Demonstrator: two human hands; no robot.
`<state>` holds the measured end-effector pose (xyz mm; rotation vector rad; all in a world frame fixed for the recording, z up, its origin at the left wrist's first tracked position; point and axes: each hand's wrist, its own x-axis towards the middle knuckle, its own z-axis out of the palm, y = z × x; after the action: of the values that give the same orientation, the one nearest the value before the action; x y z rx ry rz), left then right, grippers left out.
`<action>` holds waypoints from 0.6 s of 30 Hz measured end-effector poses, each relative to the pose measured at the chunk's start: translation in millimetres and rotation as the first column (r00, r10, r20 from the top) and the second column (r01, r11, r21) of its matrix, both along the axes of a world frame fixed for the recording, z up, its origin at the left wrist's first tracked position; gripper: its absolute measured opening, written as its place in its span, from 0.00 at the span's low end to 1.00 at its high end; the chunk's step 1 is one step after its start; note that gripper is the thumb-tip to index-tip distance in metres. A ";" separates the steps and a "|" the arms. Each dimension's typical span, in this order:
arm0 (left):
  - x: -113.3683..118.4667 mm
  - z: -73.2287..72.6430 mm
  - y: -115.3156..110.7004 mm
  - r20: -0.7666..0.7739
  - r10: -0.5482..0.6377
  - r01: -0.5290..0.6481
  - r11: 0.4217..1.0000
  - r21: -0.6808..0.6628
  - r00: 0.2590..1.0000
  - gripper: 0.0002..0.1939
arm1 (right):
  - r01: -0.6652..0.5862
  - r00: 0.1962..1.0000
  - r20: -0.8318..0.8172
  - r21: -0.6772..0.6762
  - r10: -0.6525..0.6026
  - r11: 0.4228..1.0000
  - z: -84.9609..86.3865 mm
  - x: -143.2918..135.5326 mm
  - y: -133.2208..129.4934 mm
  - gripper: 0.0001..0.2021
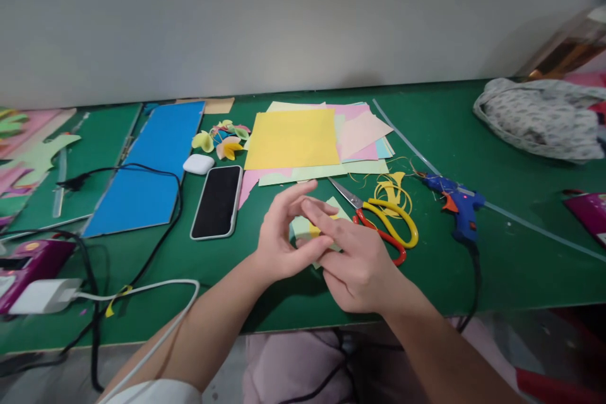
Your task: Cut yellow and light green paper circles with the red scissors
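My left hand (284, 240) is curved, its thumb and fingertips meeting the fingers of my right hand (357, 255) above the green table. Whatever is pinched between the fingertips is too small to make out. Small light green and yellow paper pieces (303, 227) lie beneath and behind the fingers, partly covered by them. Just right of these are scissors (391, 221) with one yellow and one red handle, lying open. Thin yellow paper scraps (395, 192) are heaped by the handles. Beyond my hands is a stack of coloured sheets, a yellow sheet (293, 139) on top.
A phone (216, 202), a white case (199, 164), small paper petals (230, 148) and a blue board (151, 164) are on the left. Cables and a white charger (45, 297) lie nearer. A blue glue gun (461, 202) and a patterned cloth bundle (534, 117) are on the right.
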<state>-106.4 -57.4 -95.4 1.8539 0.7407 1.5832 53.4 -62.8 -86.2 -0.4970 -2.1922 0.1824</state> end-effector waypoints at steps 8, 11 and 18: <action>2.7 4.8 -3.5 0.153 -0.093 0.151 0.889 -0.432 0.984 0.32 | 0.157 0.969 0.204 -0.057 -0.143 0.986 -13.1 -10.7 0.7 0.20; 2.5 1.9 0.2 0.179 -0.084 0.157 0.880 -0.448 0.980 0.27 | 0.181 0.947 0.285 -0.099 -0.146 0.978 -13.8 -11.6 0.6 0.22; 9.2 -1.3 4.8 0.152 0.063 0.036 0.820 -0.572 0.986 0.16 | 0.259 0.869 0.463 -0.131 -0.172 0.957 -16.8 -16.0 -0.4 0.21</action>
<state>-97.1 -52.5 -96.6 1.2606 1.0218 1.3041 37.4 -63.2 -103.0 -0.9708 -2.5552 0.1668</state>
